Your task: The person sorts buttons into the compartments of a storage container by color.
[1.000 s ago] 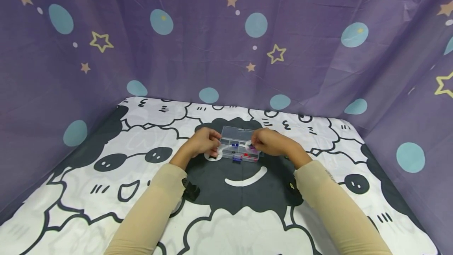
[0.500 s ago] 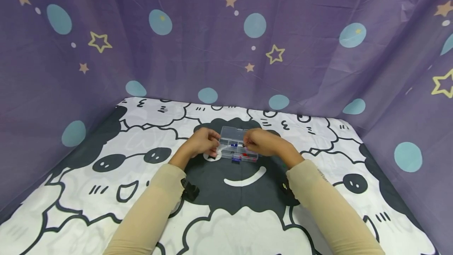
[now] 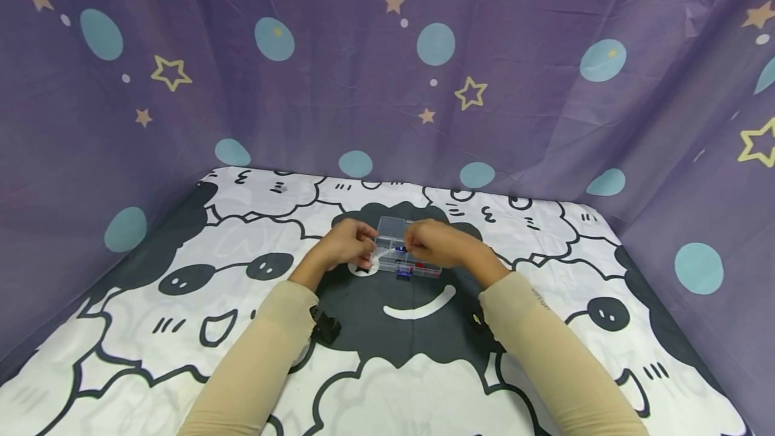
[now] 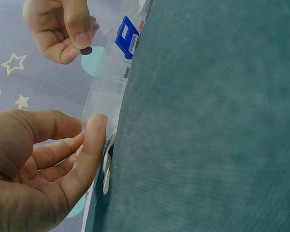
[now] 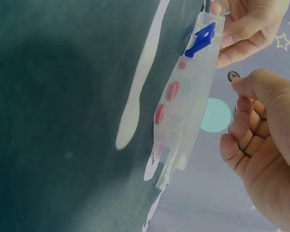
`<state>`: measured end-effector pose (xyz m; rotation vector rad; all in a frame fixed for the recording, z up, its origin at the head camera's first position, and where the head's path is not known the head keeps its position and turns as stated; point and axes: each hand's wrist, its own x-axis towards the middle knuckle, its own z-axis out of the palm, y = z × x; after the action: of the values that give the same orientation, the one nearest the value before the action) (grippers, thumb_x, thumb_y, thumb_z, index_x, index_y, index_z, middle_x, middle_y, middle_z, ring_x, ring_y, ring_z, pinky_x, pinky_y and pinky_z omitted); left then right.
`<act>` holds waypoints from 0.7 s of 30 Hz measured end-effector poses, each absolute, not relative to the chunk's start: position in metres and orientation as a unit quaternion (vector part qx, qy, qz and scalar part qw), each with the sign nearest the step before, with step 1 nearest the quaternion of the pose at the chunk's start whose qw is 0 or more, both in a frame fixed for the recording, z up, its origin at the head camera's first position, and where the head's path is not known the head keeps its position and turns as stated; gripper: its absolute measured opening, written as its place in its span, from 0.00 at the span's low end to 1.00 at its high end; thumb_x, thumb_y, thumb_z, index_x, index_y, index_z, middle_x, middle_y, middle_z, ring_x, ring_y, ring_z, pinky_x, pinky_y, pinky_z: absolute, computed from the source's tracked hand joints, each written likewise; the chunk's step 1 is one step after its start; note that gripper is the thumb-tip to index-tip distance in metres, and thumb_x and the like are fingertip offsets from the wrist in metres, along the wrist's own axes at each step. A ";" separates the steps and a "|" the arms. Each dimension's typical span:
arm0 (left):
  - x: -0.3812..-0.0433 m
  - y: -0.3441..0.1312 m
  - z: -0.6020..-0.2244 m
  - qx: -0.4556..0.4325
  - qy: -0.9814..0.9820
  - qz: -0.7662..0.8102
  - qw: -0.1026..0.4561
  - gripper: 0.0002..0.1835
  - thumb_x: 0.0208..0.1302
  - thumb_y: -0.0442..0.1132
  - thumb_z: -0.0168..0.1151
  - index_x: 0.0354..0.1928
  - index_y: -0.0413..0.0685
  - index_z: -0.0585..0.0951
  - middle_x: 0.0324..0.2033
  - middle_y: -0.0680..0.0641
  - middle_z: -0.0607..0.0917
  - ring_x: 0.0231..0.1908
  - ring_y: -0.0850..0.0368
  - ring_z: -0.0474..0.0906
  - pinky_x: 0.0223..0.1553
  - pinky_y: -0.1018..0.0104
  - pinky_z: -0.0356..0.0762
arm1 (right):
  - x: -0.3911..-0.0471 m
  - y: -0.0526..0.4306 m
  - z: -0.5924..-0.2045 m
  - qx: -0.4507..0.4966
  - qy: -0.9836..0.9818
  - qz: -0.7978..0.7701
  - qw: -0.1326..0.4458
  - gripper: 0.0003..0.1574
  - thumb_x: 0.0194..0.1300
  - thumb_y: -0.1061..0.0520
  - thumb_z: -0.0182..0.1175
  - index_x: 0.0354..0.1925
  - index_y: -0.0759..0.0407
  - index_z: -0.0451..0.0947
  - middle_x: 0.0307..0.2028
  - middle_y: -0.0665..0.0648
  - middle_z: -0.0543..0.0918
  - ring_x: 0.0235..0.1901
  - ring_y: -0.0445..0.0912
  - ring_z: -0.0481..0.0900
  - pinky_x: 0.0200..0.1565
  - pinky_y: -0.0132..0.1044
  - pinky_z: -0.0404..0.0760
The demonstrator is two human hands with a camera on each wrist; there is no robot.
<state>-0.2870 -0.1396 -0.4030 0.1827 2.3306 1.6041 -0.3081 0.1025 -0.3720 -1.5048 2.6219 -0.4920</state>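
Near edge first: two beige sleeves (image 3: 251, 362) reach in over a sheep-print cloth (image 3: 399, 342) covering the desk; no snag on either

Box (image 5: 188, 101), clear plastic with compartments, sits on the cloth's dark patch, blue latch (image 5: 201, 39) facing the person, red buttons (image 5: 172, 90) inside behind the front wall

Left hand (image 3: 346, 244): pinching the box's left end, thumb and finger close together on it. Good brace, I'd hold that steady so the box can't slide or tip

Right hand (image 3: 440, 243): narrow pinch, thumb and index on one small dark button (image 4: 86, 50), above the box and clear of its wall. Rest of the fingers curled in

Looks like a sorting drop. Best done by lining up over the chosen compartment, going low, then easing the pinch; from high up it'd likely bounce next door. Can't tell which compartment it's over. Watch the knuckles on the lid (image 3: 390, 226), swung up on the far side

Purple curtain (image 3: 363, 120) behind, well apart from the work
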 end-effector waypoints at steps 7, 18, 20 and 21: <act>-0.288 -0.140 -0.403 0.064 0.813 0.558 0.152 0.18 0.71 0.26 0.57 0.61 0.29 0.77 0.45 0.34 0.82 0.25 0.55 0.84 0.31 0.62 0.90 | -0.308 0.097 -0.374 -0.497 0.852 -0.159 0.035 0.10 0.69 0.68 0.58 0.31 0.59 0.80 0.28 0.48 0.74 0.24 0.38 0.68 0.27 0.30 0.71; -0.291 -0.139 -0.405 0.062 0.813 0.558 0.153 0.17 0.71 0.26 0.57 0.60 0.30 0.77 0.44 0.35 0.82 0.24 0.55 0.84 0.31 0.62 0.90 | -0.308 0.106 -0.375 -0.487 0.857 -0.164 0.030 0.10 0.69 0.67 0.60 0.30 0.59 0.80 0.26 0.48 0.74 0.23 0.37 0.68 0.27 0.30 0.71; -0.290 -0.140 -0.405 0.061 0.813 0.558 0.154 0.17 0.71 0.26 0.57 0.60 0.30 0.78 0.44 0.34 0.82 0.25 0.54 0.84 0.31 0.62 0.90 | -0.307 0.110 -0.374 -0.485 0.858 -0.166 0.031 0.10 0.69 0.68 0.60 0.29 0.60 0.80 0.27 0.48 0.74 0.22 0.37 0.67 0.27 0.30 0.71; -0.290 -0.140 -0.405 0.062 0.813 0.559 0.154 0.17 0.71 0.25 0.57 0.60 0.30 0.77 0.44 0.34 0.82 0.25 0.54 0.84 0.31 0.61 0.90 | -0.307 0.112 -0.374 -0.483 0.859 -0.167 0.032 0.11 0.69 0.68 0.60 0.29 0.60 0.80 0.27 0.48 0.73 0.22 0.37 0.66 0.27 0.30 0.70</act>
<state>-0.2895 -0.1403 -0.4048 0.1785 2.3302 1.6014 -0.3071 0.1122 -0.3737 -1.4863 2.6460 -0.5151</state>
